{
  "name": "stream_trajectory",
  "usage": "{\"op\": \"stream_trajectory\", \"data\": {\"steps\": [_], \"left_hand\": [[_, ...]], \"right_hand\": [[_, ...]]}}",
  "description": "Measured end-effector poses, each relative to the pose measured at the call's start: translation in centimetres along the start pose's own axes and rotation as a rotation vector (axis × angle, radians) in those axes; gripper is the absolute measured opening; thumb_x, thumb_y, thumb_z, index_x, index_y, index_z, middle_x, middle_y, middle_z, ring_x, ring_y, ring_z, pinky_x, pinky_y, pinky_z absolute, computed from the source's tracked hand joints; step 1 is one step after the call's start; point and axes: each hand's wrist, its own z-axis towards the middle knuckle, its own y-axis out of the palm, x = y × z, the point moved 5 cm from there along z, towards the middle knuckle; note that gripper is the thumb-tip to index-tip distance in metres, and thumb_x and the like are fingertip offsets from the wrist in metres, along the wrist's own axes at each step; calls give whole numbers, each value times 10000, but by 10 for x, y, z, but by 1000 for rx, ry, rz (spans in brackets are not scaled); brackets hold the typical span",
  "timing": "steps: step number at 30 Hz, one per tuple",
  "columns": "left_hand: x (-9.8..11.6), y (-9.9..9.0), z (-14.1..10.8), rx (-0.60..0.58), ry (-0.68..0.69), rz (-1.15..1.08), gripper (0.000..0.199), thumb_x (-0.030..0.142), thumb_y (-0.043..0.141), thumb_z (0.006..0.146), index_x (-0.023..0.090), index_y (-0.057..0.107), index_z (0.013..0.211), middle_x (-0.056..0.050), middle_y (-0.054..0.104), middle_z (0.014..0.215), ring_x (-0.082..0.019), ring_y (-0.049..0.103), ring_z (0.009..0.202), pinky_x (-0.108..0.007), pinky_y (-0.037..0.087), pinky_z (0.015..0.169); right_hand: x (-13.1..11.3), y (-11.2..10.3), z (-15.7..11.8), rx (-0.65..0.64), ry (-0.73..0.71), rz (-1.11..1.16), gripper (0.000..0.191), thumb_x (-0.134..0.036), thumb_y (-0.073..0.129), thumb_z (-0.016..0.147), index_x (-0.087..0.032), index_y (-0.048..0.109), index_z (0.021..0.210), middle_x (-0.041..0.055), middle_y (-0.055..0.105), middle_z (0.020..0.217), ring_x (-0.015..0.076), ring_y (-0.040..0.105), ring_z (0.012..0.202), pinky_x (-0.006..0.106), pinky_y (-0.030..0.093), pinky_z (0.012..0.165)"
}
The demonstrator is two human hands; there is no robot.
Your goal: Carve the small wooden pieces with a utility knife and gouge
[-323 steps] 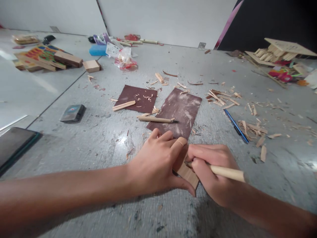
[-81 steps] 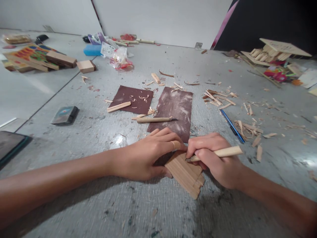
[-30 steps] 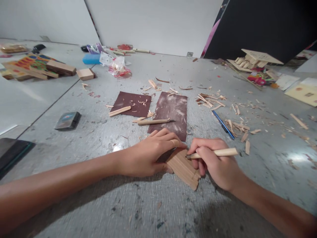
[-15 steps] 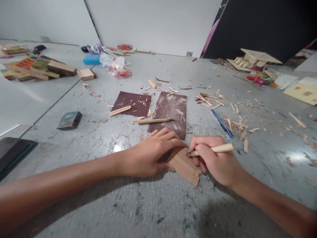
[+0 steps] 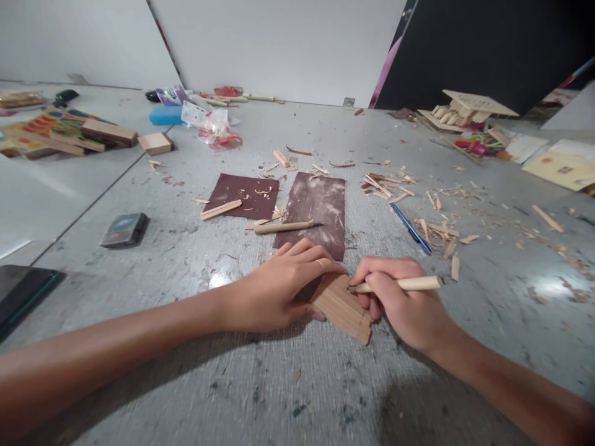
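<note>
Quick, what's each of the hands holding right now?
Left hand: holding the piece of wood steady against the table.
Right hand: closed around a wooden-handled tool.

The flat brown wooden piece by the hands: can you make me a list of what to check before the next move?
1. Flat brown wooden piece steadied: ok, the left hand's thumb and fingers are at its edges.
2. Slim tool with pale round wooden handle gripped: ok, in the right hand.
3. Left fingers clear of its tip: not ok, I'd say; it points their way, close by.
4. Tip sharp: cannot tell.
5. Blue pen away from the wood: ok.
</note>
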Motion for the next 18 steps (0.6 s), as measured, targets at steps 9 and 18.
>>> {"op": "stream_trajectory", "data": {"steps": [9, 18], "left_hand": [[1, 3, -1, 31, -1, 67, 532, 281, 731, 879, 223, 518, 1363, -88, 602, 1225, -301, 513, 1136, -448, 430, 937], [13, 9, 2, 63, -59, 175, 558, 351, 789, 846, 165, 530, 1304, -100, 602, 1184, -313, 513, 1114, -455, 417, 893]], "right_hand": [[2, -2, -2, -9, 71, 70, 227, -224, 470, 815, -194, 628, 656, -17, 588, 521, 129, 533, 456, 238, 420, 444], [-4, -8, 3, -58, 20, -72, 266, -213, 451, 882, -204, 587, 653, -18, 576, 546, 119, 506, 466, 241, 384, 461]]}}
